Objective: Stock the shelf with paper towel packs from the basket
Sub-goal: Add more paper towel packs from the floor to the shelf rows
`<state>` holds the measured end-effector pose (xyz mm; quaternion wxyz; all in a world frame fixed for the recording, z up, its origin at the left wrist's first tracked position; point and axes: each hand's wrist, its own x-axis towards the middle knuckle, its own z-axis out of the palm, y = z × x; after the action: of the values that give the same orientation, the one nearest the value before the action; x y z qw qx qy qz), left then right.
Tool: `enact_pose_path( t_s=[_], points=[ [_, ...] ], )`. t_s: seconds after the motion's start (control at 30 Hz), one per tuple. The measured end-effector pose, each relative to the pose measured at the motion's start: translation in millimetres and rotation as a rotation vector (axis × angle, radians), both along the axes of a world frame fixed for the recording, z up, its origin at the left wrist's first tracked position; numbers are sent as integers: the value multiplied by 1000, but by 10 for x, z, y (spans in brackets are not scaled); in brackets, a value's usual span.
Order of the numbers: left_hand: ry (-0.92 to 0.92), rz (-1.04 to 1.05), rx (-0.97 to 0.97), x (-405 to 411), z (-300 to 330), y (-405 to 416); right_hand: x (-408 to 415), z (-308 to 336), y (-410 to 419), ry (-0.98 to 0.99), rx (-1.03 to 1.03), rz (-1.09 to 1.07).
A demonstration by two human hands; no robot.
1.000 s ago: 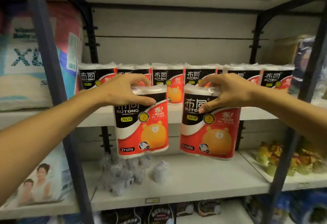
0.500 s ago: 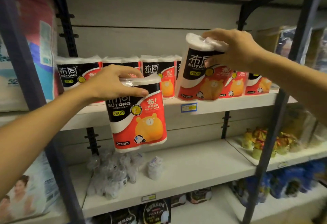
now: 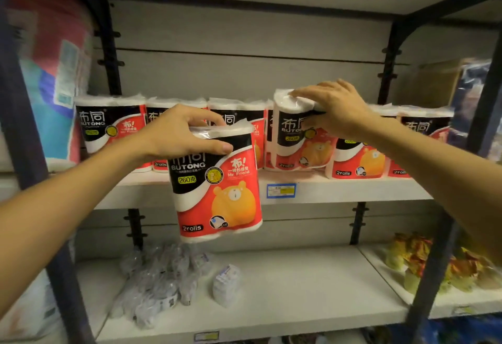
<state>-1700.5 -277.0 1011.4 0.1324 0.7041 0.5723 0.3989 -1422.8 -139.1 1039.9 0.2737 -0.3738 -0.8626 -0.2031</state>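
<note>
At the middle shelf, the right hand's fingers [image 3: 304,96] curl over the top of a Butong two-roll pack [image 3: 296,131], gripping it by the plastic-wrapped crown, which seems the easiest hold for lowering it upright. That pack stands on the shelf board [image 3: 339,190], or very nearly so, in front of the row of matching packs [image 3: 108,126] lined along the back; whether its base fully rests I cannot tell. The right hand [image 3: 336,107] looks set to nudge it into line with its neighbours.

The left hand's fingers and thumb [image 3: 217,148] clamp the top edge of a second pack [image 3: 217,186], which hangs in the air before and below the shelf lip, label outward, apparently waiting its turn. Holding it low keeps it clear of the one being seated. The left hand [image 3: 176,137] has free shelf just behind it, so a gap there likely takes this pack next.

Below, small wrapped bundles [image 3: 163,281] lie on the lower shelf. No basket is in view.
</note>
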Motion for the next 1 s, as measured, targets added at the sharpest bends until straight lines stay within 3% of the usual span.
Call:
enact_pose_path(
  t_s=[0.77,0.93,1.0],
  points=[
    [94,56,-44,90,-57,204,-120,-162,669,-21,-70,-1],
    [117,59,-60,48,-101,142,-345,-263,444,-48,139,-214],
    [132,46,-64,29,-96,116,-494,-326,160,33,209,-109]
  ],
)
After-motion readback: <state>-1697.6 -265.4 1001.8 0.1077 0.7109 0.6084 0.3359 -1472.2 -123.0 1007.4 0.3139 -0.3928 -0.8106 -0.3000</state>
